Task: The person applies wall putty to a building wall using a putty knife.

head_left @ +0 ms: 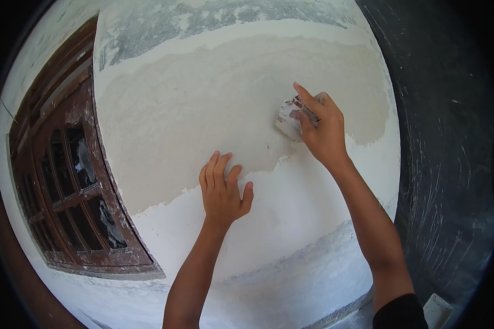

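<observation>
1. Plaster, off-white and matt, covers the wall (pixel 214 104) in a broad beige patch; whiter coating lies below and to the right of that patch, and greyer, rougher wall shows above it.
2. At the patch's right side, the right hand (pixel 323 129) is clenched round a small, worn, paint-smeared pad (pixel 291 116), seemingly folded abrasive paper, pressed flat to the wall.
3. At the patch's lower edge, the left hand (pixel 220 189) lies released and flat on the wall, fingers together, grasping nothing.
4. Left of the patch stands a dark brown wooden window frame (pixel 71 181) with small panes, its timber flecked with white.
5. Judged from the grip and contact, the step in hand is rubbing down the surface near the patch's right border.
6. The next stroke would call for even pressure with the pad kept flat, and care where the beige meets the whiter coat, since an edge there could gouge or leave a ridge.
7. The left hand seems to serve as a brace.
</observation>
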The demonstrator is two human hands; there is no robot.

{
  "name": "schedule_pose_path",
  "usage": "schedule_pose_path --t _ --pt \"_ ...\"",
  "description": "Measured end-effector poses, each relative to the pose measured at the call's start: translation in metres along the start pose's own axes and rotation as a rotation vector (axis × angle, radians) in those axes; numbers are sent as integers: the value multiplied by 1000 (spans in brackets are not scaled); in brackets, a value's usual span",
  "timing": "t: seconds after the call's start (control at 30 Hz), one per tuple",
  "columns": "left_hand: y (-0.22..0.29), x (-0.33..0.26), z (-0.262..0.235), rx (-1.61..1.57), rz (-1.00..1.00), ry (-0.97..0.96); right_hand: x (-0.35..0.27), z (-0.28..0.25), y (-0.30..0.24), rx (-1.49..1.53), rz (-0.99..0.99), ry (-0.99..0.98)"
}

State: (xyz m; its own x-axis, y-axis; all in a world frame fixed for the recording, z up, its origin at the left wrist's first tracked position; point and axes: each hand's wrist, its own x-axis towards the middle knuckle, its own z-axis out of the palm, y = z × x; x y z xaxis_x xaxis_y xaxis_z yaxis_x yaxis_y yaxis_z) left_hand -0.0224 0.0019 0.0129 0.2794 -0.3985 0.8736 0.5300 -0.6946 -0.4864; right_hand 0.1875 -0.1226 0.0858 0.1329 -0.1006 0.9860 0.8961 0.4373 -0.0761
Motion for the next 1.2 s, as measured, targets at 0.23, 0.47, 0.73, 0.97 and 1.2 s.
schedule_pose_path --t 0.23,0.47,0.73,0.97,1.2 --pt "0 -1 1 -6 -18 -3 -14 4 4 -102 92 130" --pt "1 -1 -3 -7 -27 -18 -21 11 11 -144 99 196" --pt "0 -2 0 -7 -31 -6 -30 19 10 -80 168 230" --pt "0 -3 0 2 -26 -34 -48 20 6 -6 107 49" --pt "-1 -4 0 22 -37 -43 -49 13 6 99 121 -44"
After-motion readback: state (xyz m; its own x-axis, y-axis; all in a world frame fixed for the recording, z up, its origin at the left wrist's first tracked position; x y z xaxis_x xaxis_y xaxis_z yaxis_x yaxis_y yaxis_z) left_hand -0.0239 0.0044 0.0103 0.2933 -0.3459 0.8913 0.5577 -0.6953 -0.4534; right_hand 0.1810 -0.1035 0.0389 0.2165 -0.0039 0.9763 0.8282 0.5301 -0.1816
